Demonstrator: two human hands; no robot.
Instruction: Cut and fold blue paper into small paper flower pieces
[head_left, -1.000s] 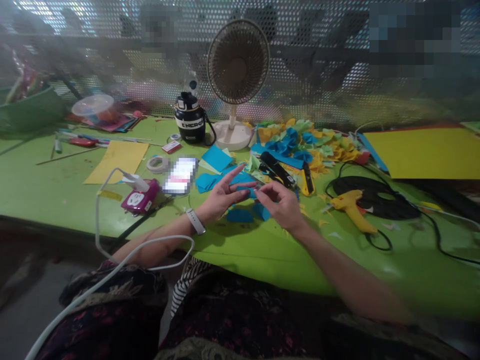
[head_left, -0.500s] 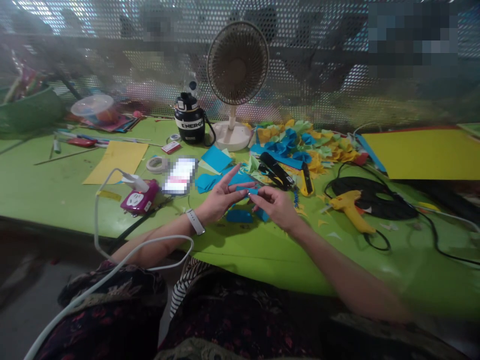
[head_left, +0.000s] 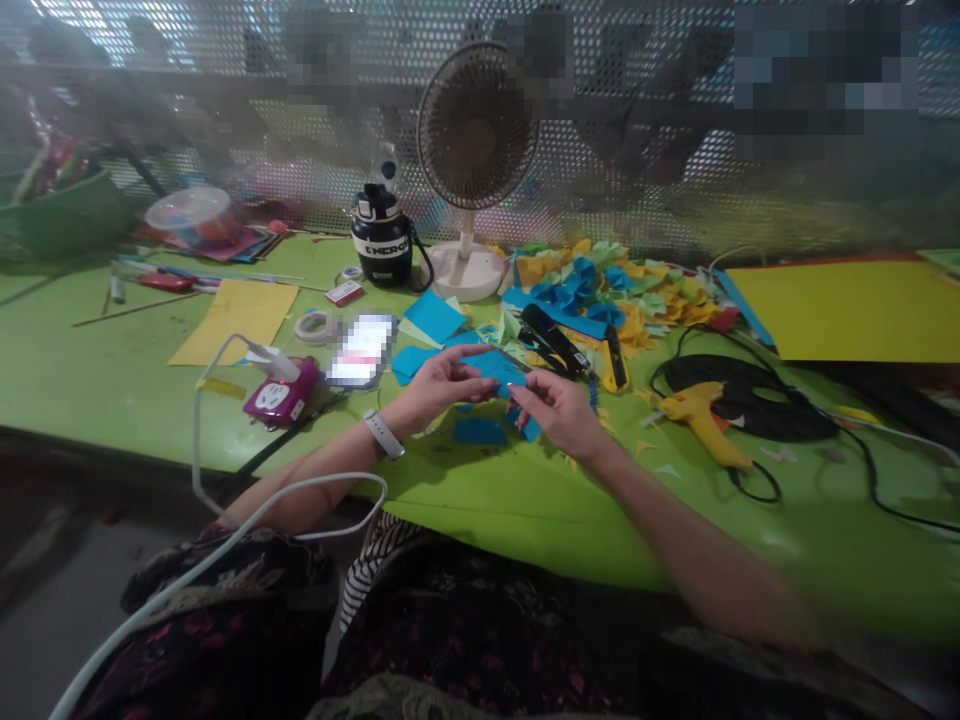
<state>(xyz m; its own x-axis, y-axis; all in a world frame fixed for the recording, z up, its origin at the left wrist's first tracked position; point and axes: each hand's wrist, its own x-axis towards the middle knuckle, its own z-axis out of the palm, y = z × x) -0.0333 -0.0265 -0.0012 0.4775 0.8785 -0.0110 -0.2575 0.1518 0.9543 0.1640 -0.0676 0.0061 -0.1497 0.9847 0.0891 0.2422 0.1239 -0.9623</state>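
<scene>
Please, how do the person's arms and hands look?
The left hand and the right hand are ungloved, and both forearms are bare. A whitish, flat band of unclear material circles the left wrist; the right wrist shows nothing worn. Dark floral fabric, perhaps a sleeve, meets the left forearm.

The person wears a dark garment, near black, printed with small muted red and pinkish flowers, which fills the space below the near edge of the counter. Its sleeves are short, leaving both forearms bare; the left sleeve carries paler floral shapes and a dull olive-beige band, and a similar olive tone edges the dim cloth on the right. More patterned beige trim shows at the lap. Beneath the counter's near edge hangs a strip of black-and-white striped cloth; whether it belongs to the same garment cannot be told. Above the left hand, the wrist wears a whitish watch strap with small dark dots along it.
</scene>
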